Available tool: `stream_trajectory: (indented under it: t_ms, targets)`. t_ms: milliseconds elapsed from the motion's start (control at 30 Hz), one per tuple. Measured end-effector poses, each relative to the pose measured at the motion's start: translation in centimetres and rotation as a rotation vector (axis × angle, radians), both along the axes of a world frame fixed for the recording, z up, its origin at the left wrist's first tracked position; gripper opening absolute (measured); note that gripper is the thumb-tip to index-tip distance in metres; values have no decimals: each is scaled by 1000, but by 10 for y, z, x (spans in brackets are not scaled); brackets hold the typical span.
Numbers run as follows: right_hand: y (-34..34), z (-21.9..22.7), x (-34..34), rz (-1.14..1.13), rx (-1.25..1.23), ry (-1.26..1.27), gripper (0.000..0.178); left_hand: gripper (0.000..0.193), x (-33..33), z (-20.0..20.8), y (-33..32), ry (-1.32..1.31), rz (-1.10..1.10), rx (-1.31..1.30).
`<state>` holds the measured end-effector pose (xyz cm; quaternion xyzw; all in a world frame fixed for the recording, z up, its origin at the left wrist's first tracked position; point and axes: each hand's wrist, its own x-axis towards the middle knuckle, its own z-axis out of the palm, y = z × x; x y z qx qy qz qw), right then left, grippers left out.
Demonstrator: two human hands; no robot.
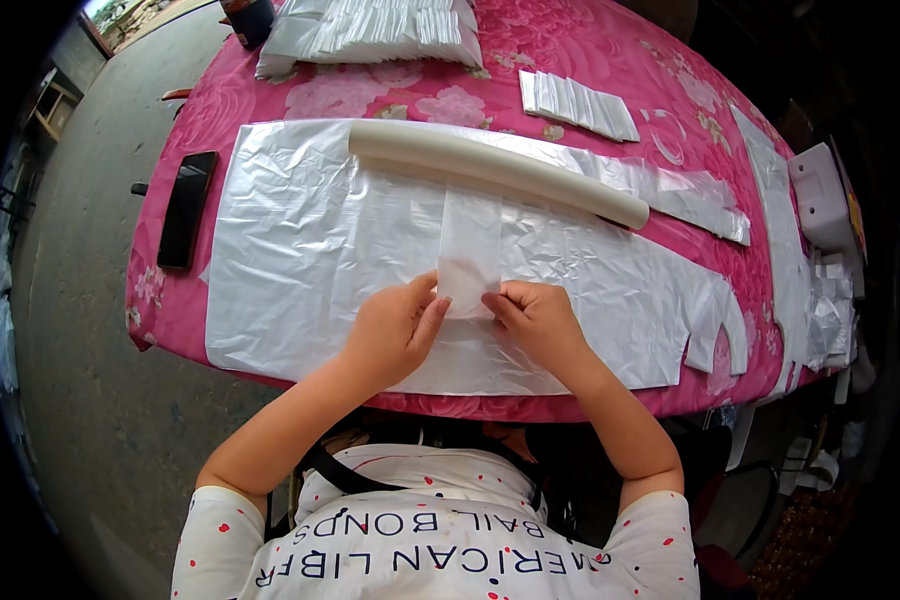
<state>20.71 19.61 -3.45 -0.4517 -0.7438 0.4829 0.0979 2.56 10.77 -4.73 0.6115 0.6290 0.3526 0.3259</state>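
A narrow folded strip of clear white plastic film (470,255) runs from beneath a long pale tube (500,172) toward me. My right hand (540,318) pinches the strip's right edge near its close end, between thumb and fingers. At the opposite edge, my left hand (398,325) has its thumb and fingers closed on the film. Under both hands lies a wide, wrinkled white plastic sheet (280,260), flat on the table, with cut-out shapes at its right end. The tube lies slanted across the sheet's far part.
The table wears a pink flowered cloth (425,100). A black phone (188,212) lies at left. Farther back are a thick stack of folded plastic (380,35), a dark jar (248,22) and a smaller folded pile (578,105). A white plastic container (823,200) stands at right.
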Motion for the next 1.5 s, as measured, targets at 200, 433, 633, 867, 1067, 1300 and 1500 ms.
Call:
stream_trajectory:
  t_ms: [200,433,633,867,1067,1300,1500]
  targets:
    - [24,10,-12,-69,-302,-36,26,56,7,-7,-1,301,17,349]
    - [32,6,-10,-78,-424,1,24,74,34,-21,-7,581,-145,153]
    - [-1,6,-10,-106,206,-107,30,78,36,-22,-6,622,-118,129]
    - [14,-27,4,479,1020,-28,49,68,22,-16,6,581,-128,268]
    - [36,-13,2,503,786,33,43,52,17,-13,18,715,-142,318]
    - [37,-21,6,466,852,194,37,37,7,-11,16,536,-246,415]
    - [-13,-19,20,528,919,214,26,39,4,-11,-24,540,-341,516]
